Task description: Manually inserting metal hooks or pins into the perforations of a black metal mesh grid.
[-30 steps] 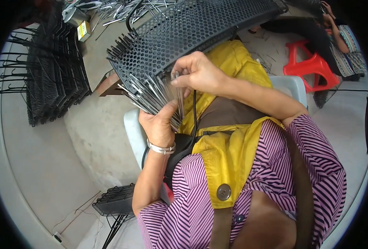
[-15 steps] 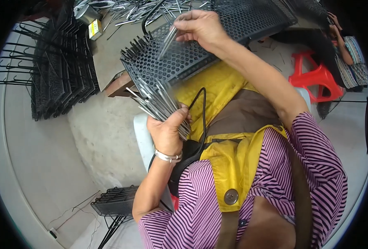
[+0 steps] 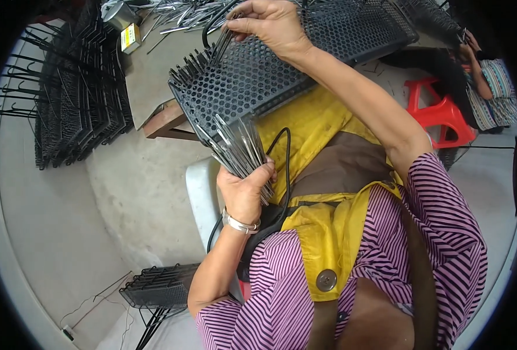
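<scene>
My left hand (image 3: 244, 189) is closed round a thick bundle of thin grey metal rods (image 3: 240, 149), their ends fanned out toward the tray's near left corner. Over the back left part of a black perforated tray (image 3: 258, 87), my right hand (image 3: 273, 29) pinches a few thin rods (image 3: 222, 48) between thumb and fingers. Their lower ends reach down to the tray's holes; whether they sit inside them I cannot tell. Just left of them, short dark rods (image 3: 188, 67) stand upright in a cluster along the tray's left edge.
Many loose rods (image 3: 183, 14) lie on the table behind the tray, near a metal can (image 3: 120, 16) and a yellow-white box (image 3: 130, 38). Stacked black racks with hooks (image 3: 81, 105) stand left. A red stool (image 3: 442, 111) and another person (image 3: 491, 81) are at the right.
My right hand has moved left and away from me, bringing its rods to the standing cluster. My left hand has shifted slightly right with the bundle, which is now more upright.
</scene>
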`<action>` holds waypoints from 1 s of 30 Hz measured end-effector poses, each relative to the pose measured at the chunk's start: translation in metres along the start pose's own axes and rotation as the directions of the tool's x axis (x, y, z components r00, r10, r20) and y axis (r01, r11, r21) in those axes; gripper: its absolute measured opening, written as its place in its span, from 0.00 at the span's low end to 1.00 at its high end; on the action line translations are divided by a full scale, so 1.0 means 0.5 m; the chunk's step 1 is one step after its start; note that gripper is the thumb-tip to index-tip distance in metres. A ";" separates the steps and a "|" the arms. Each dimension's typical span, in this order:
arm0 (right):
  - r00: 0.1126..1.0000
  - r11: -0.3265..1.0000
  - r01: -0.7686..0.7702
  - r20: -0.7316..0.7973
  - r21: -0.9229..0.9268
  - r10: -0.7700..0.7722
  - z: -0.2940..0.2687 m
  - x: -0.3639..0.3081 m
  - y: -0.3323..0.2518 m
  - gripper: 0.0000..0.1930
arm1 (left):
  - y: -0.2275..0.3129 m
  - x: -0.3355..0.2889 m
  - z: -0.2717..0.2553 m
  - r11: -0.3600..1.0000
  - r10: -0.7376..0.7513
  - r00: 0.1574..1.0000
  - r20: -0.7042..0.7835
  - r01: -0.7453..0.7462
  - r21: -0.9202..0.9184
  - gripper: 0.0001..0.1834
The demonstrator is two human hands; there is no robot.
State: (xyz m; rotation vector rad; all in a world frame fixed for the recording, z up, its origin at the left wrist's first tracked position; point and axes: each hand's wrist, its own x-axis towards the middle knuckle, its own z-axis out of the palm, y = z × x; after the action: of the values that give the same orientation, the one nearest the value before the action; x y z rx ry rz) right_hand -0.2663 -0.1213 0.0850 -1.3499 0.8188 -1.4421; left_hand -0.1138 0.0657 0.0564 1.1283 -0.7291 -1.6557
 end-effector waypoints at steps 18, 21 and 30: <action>1.000 0.991 -0.026 0.005 -0.128 0.027 -0.045 0.055 0.074 0.03 | 0.004 -0.003 0.013 0.998 -0.052 0.999 -0.009 0.052 0.021 0.09; 0.999 0.995 -0.036 0.032 -0.097 0.039 -0.012 0.033 0.018 0.04 | 0.004 -0.005 0.004 0.998 -0.062 0.998 -0.016 0.062 0.020 0.09; 0.955 0.998 0.056 0.292 -0.019 -0.048 -0.030 0.074 0.035 0.03 | 0.009 -0.007 0.012 0.996 -0.081 0.997 -0.017 0.082 0.035 0.08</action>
State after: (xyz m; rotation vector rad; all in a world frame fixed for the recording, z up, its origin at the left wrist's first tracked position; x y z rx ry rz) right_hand -0.2745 -0.1634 0.0783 -1.5696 0.6150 -1.2350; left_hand -0.1174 0.0670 0.0639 1.2095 -0.7133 -1.7057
